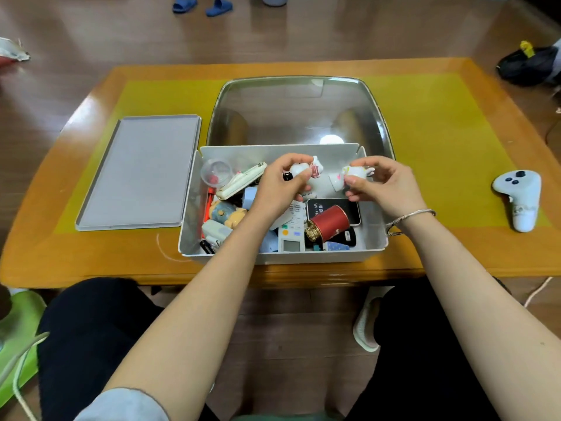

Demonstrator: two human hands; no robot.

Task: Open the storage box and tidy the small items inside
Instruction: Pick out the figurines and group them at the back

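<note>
The white storage box point(376, 238) stands open on the table, full of small items. Its clear lid point(299, 113) leans back behind it. My left hand point(280, 185) grips a white figurine with pink markings point(315, 171) above the box. My right hand point(385, 183) pinches a smaller white figurine point(353, 171) beside it. Below them lie a red cylindrical tin point(328, 223), a white remote point(293, 235), a black Wi-Fi device point(349, 208), a clear capsule point(216, 174), a white case point(243, 180) and a small doll point(227, 212).
A grey tray point(139, 174) lies flat on the table to the left of the box. A white game controller point(520, 199) rests at the right on the yellow mat point(440, 132). Blue slippers point(202, 6) and a dark bag point(528, 65) are on the floor beyond.
</note>
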